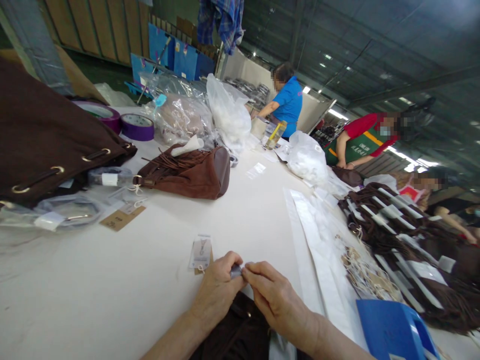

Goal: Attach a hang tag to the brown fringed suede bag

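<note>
My left hand [221, 282] is closed around a small greyish piece [235, 271] whose kind I cannot make out. Thumb and fingers of my right hand [273, 295] pinch at the same piece, right beside the left thumb. Below both hands lies a dark brown bag [236, 335], partly hidden by my wrists. A small clear packet with a printed picture [201, 251] rests on a brown tag just left of my hands. Farther off, a brown fringed bag [187, 175] lies on its side on the white table [157, 280], with a brown price tag [123, 216] near it.
A large brown drawstring bag [48, 135] and purple tape rolls [137, 126] stand at left. White sheets [311, 240], tangled strings [369, 272], a blue bin [392, 327] and piled brown bags [423, 260] are at right. People in blue [288, 102] and red sleeves [362, 127] work beyond.
</note>
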`<state>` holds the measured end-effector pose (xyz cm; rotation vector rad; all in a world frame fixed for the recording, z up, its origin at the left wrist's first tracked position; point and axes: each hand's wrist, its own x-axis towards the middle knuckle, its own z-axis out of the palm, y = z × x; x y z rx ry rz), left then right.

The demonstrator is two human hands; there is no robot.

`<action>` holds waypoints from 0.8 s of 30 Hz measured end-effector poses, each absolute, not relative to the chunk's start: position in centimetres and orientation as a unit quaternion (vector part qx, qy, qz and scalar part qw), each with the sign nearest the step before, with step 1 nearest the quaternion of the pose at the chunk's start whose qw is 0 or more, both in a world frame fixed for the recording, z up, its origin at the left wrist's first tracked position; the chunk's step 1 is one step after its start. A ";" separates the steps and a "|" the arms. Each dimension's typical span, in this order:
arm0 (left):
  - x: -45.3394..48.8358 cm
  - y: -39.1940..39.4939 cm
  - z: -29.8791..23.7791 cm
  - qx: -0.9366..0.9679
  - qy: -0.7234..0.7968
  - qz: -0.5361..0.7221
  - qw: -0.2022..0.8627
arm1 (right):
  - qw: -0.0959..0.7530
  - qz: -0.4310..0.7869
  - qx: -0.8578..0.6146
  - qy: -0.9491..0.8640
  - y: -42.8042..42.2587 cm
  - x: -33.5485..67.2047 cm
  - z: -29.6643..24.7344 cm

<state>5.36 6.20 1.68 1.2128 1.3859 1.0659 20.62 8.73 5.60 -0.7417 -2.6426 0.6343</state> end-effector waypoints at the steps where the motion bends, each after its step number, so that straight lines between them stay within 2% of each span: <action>1: 5.3 6.2 1.7 0.506 0.571 0.432 0.480 | 0.162 0.222 -0.258 -0.926 8.6 20.7 5.5; 6: 4.6 6.3 1.9 0.547 0.564 0.415 0.459 | 0.169 0.178 -0.258 -0.934 8.3 20.8 4.9; 12: 4.0 6.1 1.4 0.583 0.547 0.408 0.440 | 0.226 0.084 -0.281 -0.929 8.1 19.9 3.4; 18: 3.7 6.7 1.1 0.514 0.508 0.469 0.508 | 0.259 -0.058 -0.215 -0.940 8.8 19.5 3.6; 22: 3.4 6.9 1.6 0.445 0.487 0.502 0.559 | 0.252 -0.075 -0.175 -0.949 9.3 19.4 4.4; 24: 3.3 6.6 1.8 0.451 0.485 0.506 0.552 | 0.254 -0.078 -0.165 -0.950 9.5 19.3 4.7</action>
